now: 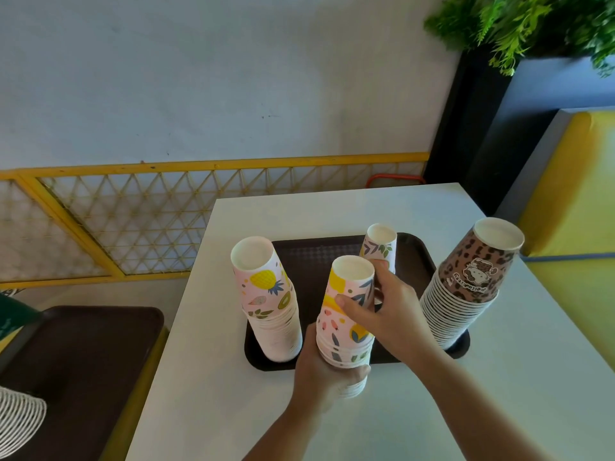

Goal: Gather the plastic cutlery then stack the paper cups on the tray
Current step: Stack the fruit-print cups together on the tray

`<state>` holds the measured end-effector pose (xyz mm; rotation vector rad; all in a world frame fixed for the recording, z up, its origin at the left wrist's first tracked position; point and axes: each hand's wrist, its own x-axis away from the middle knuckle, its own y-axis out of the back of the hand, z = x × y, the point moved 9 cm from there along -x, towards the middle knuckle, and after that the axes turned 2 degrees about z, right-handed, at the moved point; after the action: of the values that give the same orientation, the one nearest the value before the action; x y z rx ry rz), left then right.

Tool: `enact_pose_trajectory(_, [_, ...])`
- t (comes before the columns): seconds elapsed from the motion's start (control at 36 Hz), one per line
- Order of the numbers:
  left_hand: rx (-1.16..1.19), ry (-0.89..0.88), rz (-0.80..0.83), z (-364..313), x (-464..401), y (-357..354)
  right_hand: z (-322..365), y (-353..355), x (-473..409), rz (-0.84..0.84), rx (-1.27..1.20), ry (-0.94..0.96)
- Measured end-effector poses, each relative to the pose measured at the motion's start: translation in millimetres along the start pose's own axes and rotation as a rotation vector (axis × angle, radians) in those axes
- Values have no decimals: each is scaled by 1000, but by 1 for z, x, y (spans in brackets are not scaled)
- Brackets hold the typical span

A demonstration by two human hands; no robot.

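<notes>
Nearest me, my left hand (324,371) is wrapped around the base of a middle cup stack (347,314) with a yellow and leaf print, fingers closed on its lower rims, holding it at the near edge of the dark brown tray (416,261). I cannot tell whether the stack's bottom rests on the tray or the white table (499,394). My right hand (382,307) grips the same stack higher up, thumb across its front and fingers curled behind it. On the tray's left stands a pineapple-print stack (266,294), upside down like the rest. At the right edge stands a taller leopard-print stack (466,284), its base over the tray's rim. Farther back on the tray, just behind my right fingers, stands a smaller leaf-print cup (381,244).
</notes>
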<state>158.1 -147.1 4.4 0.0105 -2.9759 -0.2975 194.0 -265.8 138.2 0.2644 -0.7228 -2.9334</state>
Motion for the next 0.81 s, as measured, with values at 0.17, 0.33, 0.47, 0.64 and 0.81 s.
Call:
enact_pose_trajectory(0.17, [-11, 33, 2, 5, 0, 1, 7, 12, -8, -52, -15, 5])
enact_pose_trajectory(0.33, [-14, 65, -8, 9, 0, 2, 10, 34, -24, -156, -103, -30])
enact_pose_trajectory(0.47, [-4, 62, -10, 8, -1, 4, 6, 58, -49, -279, -367, -50])
enact_pose_trajectory(0.64, [-65, 50, -11, 2, -3, 3, 0, 89, -76, -564, -335, -17])
enact_pose_trajectory(0.81, [-94, 10, -27, -3, -6, 8, -25, 86, -89, -658, -84, -26])
